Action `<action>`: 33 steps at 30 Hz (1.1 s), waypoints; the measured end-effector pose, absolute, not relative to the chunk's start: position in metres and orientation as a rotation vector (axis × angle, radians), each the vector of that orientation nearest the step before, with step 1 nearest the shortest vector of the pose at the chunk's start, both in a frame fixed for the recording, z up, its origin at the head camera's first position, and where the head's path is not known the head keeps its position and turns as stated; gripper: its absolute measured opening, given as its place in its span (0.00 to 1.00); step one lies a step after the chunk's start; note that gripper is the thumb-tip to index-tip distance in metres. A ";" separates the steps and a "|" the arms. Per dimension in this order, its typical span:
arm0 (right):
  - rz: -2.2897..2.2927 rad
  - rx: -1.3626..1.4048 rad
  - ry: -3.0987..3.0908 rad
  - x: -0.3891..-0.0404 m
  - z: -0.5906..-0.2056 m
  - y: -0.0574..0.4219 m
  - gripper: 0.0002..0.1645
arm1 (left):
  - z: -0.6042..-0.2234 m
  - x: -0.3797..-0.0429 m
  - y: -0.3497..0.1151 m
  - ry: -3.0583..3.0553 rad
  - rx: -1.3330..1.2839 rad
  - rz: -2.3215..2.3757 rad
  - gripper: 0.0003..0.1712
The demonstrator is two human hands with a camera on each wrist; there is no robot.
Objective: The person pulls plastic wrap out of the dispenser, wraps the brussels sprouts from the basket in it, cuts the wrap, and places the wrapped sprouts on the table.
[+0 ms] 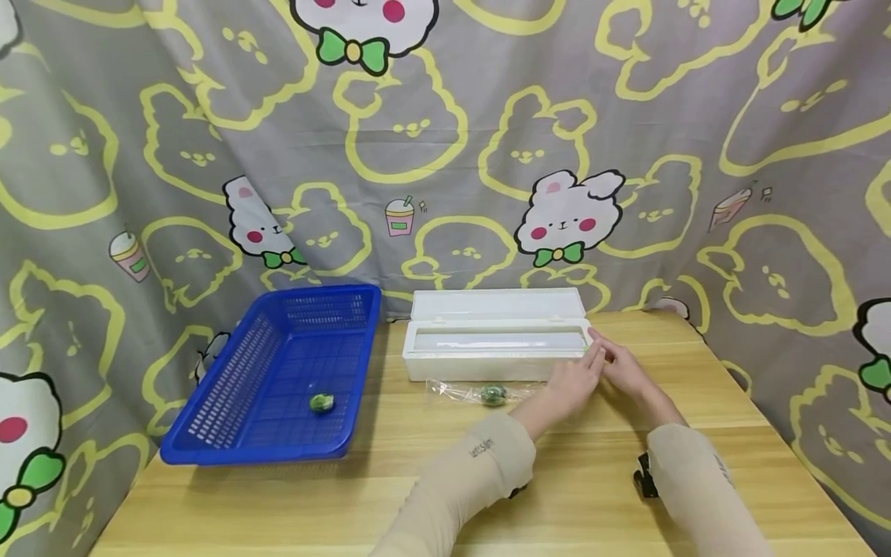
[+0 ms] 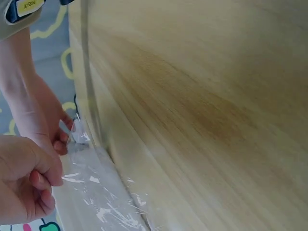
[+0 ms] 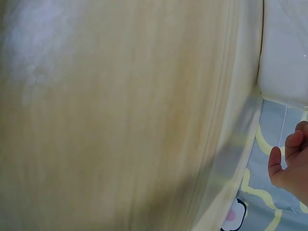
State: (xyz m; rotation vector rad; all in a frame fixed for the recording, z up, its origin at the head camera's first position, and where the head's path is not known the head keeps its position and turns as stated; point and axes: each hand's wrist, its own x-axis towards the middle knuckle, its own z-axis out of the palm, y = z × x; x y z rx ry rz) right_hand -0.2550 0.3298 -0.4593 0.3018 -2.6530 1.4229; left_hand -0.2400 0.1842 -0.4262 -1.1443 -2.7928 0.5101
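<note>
A white cling film dispenser [image 1: 480, 363] stands on the table with its lid raised and a roll of film inside. Both hands meet at its right front corner. My left hand [image 1: 572, 384] pinches the edge of the clear cling film [image 2: 103, 192] with curled fingers. Close beside it, my right hand [image 1: 625, 373] also pinches the film between thumb and fingers; the film reaches both hands in the left wrist view. In front of the dispenser lies a small green vegetable [image 1: 493, 395] wrapped in clear film with twisted ends.
At the left, a blue plastic basket [image 1: 261, 455] holds one small green vegetable [image 1: 322, 402], like a Brussels sprout. The wooden table [image 1: 390, 495] ends at a patterned curtain [image 1: 445, 155] behind and to the sides. A black object [image 1: 645, 476] shows by the right sleeve.
</note>
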 end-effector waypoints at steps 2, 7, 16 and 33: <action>1.419 0.310 -2.640 -0.255 -0.459 0.329 0.35 | -0.428 -0.239 0.185 -2.797 -1.110 0.509 0.40; 1.366 0.271 -2.637 -0.257 -0.459 0.330 0.35 | -0.427 -0.238 0.185 -2.792 -1.056 0.513 0.39; 1.341 0.267 -2.669 -0.257 -0.461 0.332 0.36 | -0.425 -0.236 0.179 -2.758 -1.005 0.549 0.34; 1.363 0.205 -2.730 -0.254 -0.463 0.330 0.41 | -0.423 -0.235 0.134 -2.809 -0.910 0.634 0.36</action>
